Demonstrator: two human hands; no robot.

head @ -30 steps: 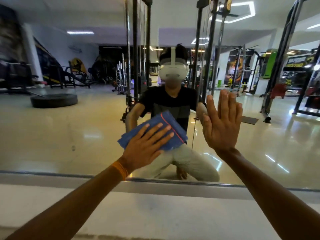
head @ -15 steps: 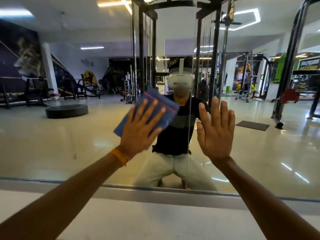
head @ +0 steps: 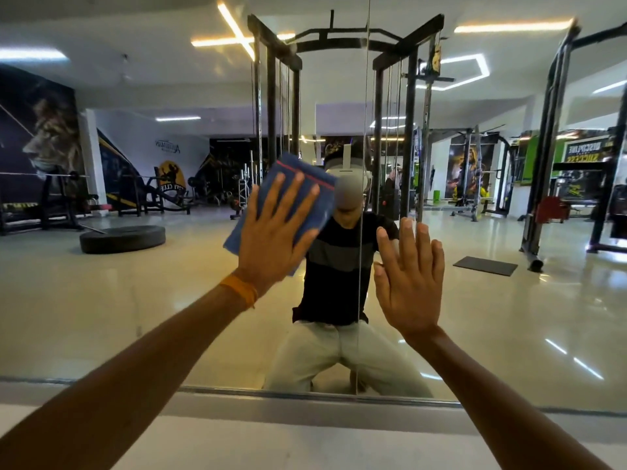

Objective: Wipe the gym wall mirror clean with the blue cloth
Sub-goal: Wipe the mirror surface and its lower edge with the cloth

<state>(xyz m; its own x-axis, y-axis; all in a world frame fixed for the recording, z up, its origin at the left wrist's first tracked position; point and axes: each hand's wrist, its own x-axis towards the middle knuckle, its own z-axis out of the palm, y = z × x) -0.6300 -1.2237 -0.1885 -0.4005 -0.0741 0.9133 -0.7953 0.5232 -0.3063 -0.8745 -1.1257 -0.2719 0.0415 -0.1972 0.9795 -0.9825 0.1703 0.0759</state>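
In the left of the wall mirror (head: 101, 317), a reflected black disc (head: 122, 237) lies on the gym floor. Further right, the left hand (head: 274, 239), an orange band (head: 239, 290) at its wrist, presses the blue cloth (head: 322, 208) flat against the glass, its fingers straight and spread, gripping nothing. Right of the mirror's vertical seam (head: 361, 266), the right hand (head: 410, 286) rests palm-flat on the glass, lower than the cloth, with its fingers extended.
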